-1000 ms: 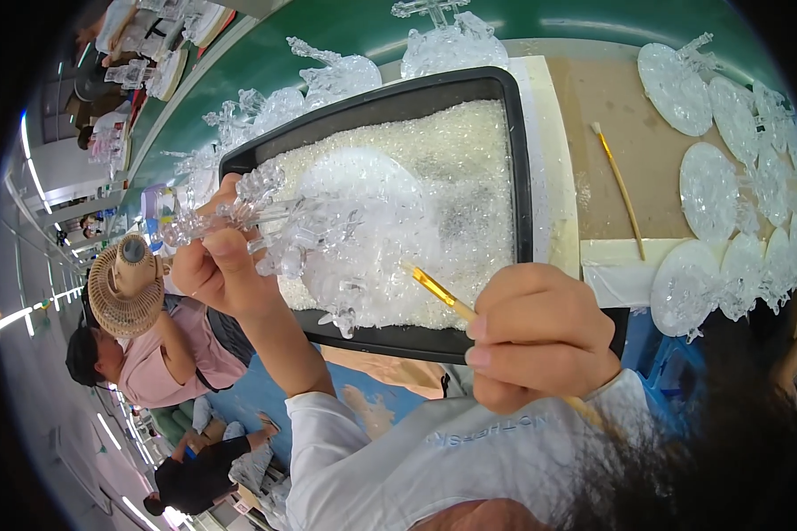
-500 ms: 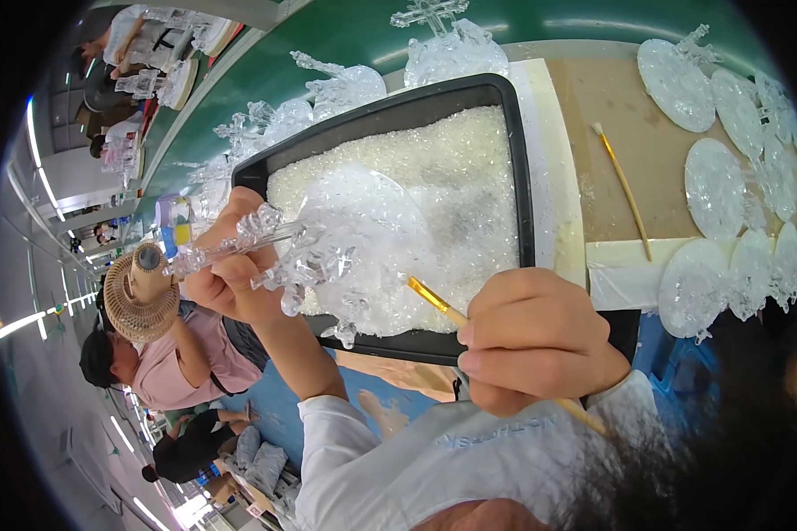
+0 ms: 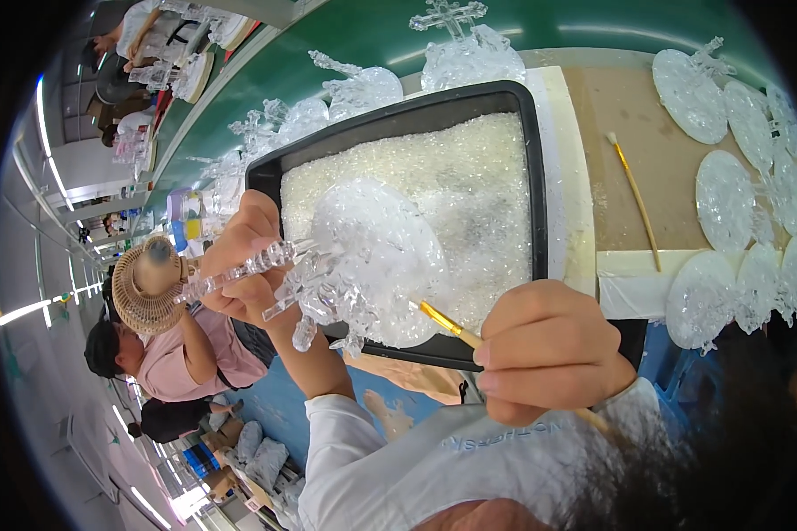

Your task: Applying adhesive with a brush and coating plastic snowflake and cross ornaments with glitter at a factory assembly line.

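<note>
My left hand (image 3: 243, 257) is closed round the clear stem of a transparent ornament (image 3: 372, 257), which has a round, frosted base and glassy figures. It is tilted over a black tray (image 3: 538, 195) filled with clear, glittering granules (image 3: 469, 168). Between the fingers and thumb of my right hand (image 3: 549, 350) is a thin paintbrush (image 3: 452, 324) with a wooden handle and gold ferrule. Its pale bristle tip is at the near right edge of the round base; whether it touches cannot be told.
A second paintbrush (image 3: 633, 199) lies on a brown board (image 3: 629, 115) to the right. Several clear ornaments with round bases (image 3: 724, 202) stand along the right side, others (image 3: 363, 88) behind the tray on the green table (image 3: 576, 34). A person in pink (image 3: 181, 358) holds a woven hat-like object (image 3: 146, 301) at left.
The ornament has turned in my left hand, so its round base shows more fully. The paintbrush in my right hand has shifted slightly right and down with the view.
</note>
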The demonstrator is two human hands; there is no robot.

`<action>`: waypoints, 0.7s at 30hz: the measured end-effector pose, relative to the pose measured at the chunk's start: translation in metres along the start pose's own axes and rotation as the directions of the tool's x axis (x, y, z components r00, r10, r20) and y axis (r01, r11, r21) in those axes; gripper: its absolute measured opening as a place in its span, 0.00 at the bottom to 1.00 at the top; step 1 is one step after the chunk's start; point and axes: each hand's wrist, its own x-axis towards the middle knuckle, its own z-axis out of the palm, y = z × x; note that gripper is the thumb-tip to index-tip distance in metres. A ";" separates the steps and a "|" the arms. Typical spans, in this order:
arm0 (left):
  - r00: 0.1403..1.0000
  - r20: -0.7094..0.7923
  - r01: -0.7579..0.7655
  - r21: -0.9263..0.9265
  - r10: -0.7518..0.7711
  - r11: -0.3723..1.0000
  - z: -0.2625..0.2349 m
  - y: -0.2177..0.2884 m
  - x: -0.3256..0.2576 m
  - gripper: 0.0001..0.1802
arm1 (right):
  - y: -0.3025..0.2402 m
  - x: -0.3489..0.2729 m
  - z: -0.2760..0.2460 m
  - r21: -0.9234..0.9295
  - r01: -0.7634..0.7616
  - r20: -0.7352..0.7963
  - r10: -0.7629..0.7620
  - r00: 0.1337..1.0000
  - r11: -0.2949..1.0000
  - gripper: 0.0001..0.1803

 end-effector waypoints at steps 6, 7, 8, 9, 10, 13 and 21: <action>0.999 -0.019 -0.028 -0.015 0.028 0.999 0.010 -0.001 -0.004 0.27 | -0.003 0.002 -0.007 0.075 0.003 0.082 -0.009 0.997 0.997 0.09; 0.999 -0.034 -0.027 -0.019 0.026 0.999 0.012 -0.001 -0.003 0.27 | -0.004 0.002 -0.008 0.072 0.006 0.068 -0.011 0.998 0.997 0.10; 0.999 -0.035 -0.023 -0.015 0.023 1.000 0.012 0.000 -0.004 0.27 | -0.003 0.002 -0.008 0.077 0.004 0.067 -0.009 0.998 0.997 0.10; 0.999 -0.036 -0.016 -0.016 0.016 1.000 0.012 0.001 -0.004 0.27 | -0.003 0.003 -0.008 0.084 -0.022 0.102 0.013 0.995 0.996 0.10; 0.999 -0.037 -0.010 -0.019 0.009 1.000 0.013 0.002 -0.003 0.26 | -0.002 0.003 -0.008 0.089 -0.047 0.137 0.035 0.990 0.995 0.10; 0.999 -0.017 -0.044 -0.012 0.044 0.999 0.012 0.004 0.000 0.25 | -0.010 0.005 -0.012 0.068 -0.105 0.164 0.093 0.982 0.992 0.12; 0.997 -0.021 -0.069 -0.017 0.069 0.997 0.020 0.004 0.003 0.25 | -0.009 0.004 -0.007 0.067 -0.111 0.144 0.101 0.984 0.992 0.12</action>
